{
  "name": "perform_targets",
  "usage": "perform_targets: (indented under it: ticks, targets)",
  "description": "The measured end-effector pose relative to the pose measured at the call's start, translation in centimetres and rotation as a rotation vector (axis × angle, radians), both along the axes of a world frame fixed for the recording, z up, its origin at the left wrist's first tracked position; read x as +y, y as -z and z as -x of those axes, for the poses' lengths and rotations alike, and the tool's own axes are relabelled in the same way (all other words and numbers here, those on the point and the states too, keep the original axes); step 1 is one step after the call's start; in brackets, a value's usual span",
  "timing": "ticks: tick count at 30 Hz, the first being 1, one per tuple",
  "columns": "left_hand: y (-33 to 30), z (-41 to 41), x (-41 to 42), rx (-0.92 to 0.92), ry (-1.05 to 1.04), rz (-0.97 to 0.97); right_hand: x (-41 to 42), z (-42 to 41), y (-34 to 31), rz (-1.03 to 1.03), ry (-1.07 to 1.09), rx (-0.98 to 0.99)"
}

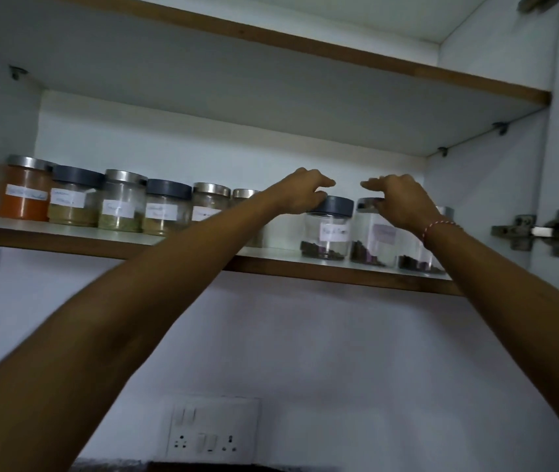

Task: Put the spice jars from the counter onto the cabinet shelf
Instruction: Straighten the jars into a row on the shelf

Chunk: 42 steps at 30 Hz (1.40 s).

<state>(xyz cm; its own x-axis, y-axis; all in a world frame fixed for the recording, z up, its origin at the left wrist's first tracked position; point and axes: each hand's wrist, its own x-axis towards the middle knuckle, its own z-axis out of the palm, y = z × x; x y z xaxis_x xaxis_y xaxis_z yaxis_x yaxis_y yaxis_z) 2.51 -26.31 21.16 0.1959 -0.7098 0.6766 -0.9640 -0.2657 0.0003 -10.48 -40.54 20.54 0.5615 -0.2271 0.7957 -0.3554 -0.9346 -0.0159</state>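
A white cabinet shelf point(66, 229) with a wooden front edge carries a row of labelled spice jars point(165, 207): some left of the left grip point(300, 195), others under both grips, holding dark spices.

Jars point(165, 207) stand in a row on the shelf point(66, 233)

Open room above jars point(328, 229); row perhaps packed tight
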Motion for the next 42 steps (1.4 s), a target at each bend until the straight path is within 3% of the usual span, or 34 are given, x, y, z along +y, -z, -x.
perform_targets:
  ticks: [12, 21, 42]
  targets:
    - [-0.8, 2.3, -3.1, -0.107, -0.114, 0.088, -2.4, 2.3, 0.7, 0.05, 0.01, -0.051]
    - [-0.1, -2.1, -2.7, -0.024, -0.166, 0.158, -2.9, -1.6, 0.8, -0.041, -0.085, -0.032]
    - [-0.5, -7.3, -3.3, 0.085, -0.286, 0.191, -2.5, -8.1, -0.5, -0.018, -0.023, 0.291]
